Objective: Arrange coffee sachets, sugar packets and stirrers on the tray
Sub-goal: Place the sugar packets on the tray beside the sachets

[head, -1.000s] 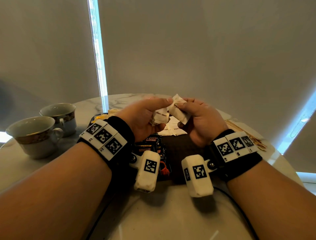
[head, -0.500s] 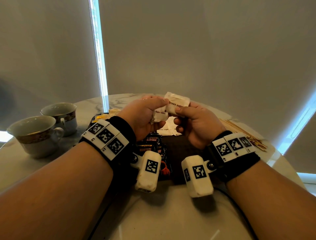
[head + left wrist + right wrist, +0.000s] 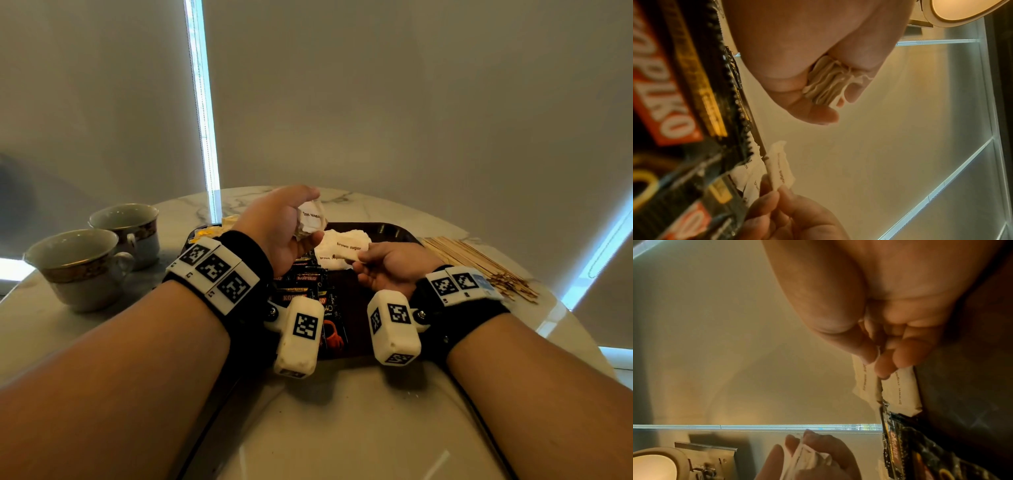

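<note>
Nearby, two cups (image 3: 92, 263), loose stirrers (image 3: 479, 263).

I see a white marble desk (image 3: 342, 428) with grey veining under a dark brown tray (image 3: 394, 230). The sugar packets (image 3: 346, 247) are white with brown lettering reading "brown sugar". The Kopiko coffee sachets (image 3: 305, 287) are black with an orange-red band, white lettering and gold stripes. The stirrers (image 3: 479, 263) are pale wood. Both teacups (image 3: 78, 267) are off-white with a dark, gold-patterned band below the rim. My wristbands (image 3: 219, 270) are black, carrying white blocks with black square markers.
</note>
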